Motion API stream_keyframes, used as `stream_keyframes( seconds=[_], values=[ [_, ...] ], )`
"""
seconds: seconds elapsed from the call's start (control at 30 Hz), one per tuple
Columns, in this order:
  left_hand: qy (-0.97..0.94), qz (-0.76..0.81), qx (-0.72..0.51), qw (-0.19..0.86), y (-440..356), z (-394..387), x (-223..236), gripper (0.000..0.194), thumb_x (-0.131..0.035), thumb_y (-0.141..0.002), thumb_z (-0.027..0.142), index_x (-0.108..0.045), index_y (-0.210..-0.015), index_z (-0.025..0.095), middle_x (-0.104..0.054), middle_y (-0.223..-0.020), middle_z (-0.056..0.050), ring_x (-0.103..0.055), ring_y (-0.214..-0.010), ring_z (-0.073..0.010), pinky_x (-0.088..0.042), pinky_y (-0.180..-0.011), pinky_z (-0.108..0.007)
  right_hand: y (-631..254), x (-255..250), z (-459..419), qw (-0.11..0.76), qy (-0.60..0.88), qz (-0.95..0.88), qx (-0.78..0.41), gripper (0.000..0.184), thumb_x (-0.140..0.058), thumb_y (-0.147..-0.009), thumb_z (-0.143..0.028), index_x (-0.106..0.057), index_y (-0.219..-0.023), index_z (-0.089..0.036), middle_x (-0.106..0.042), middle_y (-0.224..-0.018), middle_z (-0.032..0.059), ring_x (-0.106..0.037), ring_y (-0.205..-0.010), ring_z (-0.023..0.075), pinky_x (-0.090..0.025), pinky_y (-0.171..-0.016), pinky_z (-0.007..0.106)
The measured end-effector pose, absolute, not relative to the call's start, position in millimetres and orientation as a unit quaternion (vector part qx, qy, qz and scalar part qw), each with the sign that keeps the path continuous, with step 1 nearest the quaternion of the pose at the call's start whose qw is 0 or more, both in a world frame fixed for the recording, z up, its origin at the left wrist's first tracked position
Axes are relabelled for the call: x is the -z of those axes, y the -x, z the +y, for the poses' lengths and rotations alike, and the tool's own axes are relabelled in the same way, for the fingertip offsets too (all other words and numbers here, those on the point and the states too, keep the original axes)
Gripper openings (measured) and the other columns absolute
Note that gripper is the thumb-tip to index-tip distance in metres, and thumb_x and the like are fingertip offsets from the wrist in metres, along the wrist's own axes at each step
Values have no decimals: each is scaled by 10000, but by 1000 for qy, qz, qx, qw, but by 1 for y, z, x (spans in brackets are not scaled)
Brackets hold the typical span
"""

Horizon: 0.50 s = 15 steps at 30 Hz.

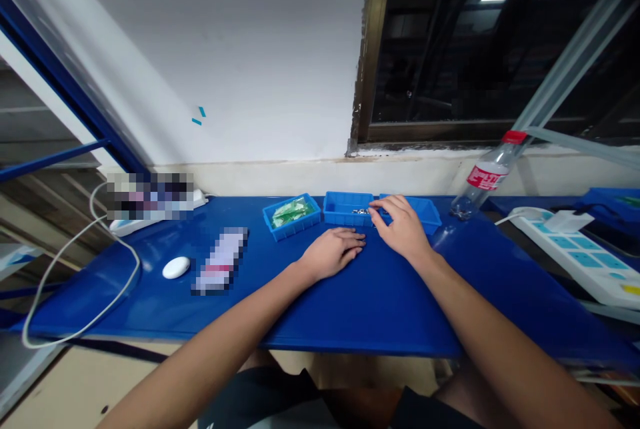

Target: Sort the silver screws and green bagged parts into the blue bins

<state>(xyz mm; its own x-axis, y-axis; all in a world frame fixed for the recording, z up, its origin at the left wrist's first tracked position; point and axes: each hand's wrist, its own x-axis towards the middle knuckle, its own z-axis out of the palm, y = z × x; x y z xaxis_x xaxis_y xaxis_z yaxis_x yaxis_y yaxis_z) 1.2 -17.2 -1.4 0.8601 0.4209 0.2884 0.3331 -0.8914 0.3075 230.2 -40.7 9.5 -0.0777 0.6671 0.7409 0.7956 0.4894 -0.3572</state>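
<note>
On the blue table, my left hand (334,254) lies with its fingers stretched out and nothing visible in them. My right hand (400,224) is at the right end of the middle blue bin (337,200). Its thumb and index fingertip come close together there, and whatever is between them is too small to make out. Small shiny metal pieces (359,211) lie in that bin beside the fingertips. To the left stands a blue bin (283,232) with green packets (293,212). Another blue bin (429,213) is partly hidden behind my right hand.
A clear plastic bottle (490,176) with a red cap leans at the back right. Power strips (583,256) lie at the right and back left. A white oval object (176,268) and a blurred-out flat item (220,261) are on the left, near a white cable (136,262).
</note>
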Motion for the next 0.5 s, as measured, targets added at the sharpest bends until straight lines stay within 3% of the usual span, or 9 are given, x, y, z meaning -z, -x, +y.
stream_keyframes(
  seconds=[0.17, 0.33, 0.5],
  values=[
    [-961, 205, -174, 59, -5, -23, -4, 347, -490, -1075, 380, -720, -1290, 233, -663, -1451, -69, -524, -1441, -258, -380, -1213, -471, -230, -12, -41, 476, 497, -721, 80, 168, -574, -1011, -304, -721, -1046, -231, -751, -1017, 91, -645, -1031, 291, -523, -957, 472],
    [-980, 123, -158, 7, -43, -30, -9, 379, -458, -1082, 379, -696, -1315, 199, -668, -1424, -113, -575, -1373, -254, -393, -1200, -419, -228, -20, -47, 505, 485, -709, 86, 188, -537, -1040, -301, -712, -1042, -229, -744, -1003, 92, -645, -1015, 282, -523, -947, 461],
    [-991, 78, -111, -14, -88, -27, -1, 473, -500, -1054, 479, -673, -1356, 159, -673, -1387, -167, -593, -1328, -330, -432, -1158, -468, -230, -31, -57, 532, 482, -691, 87, 222, -500, -1057, -295, -707, -1013, -230, -736, -983, 92, -643, -975, 271, -522, -918, 452]
  ],
)
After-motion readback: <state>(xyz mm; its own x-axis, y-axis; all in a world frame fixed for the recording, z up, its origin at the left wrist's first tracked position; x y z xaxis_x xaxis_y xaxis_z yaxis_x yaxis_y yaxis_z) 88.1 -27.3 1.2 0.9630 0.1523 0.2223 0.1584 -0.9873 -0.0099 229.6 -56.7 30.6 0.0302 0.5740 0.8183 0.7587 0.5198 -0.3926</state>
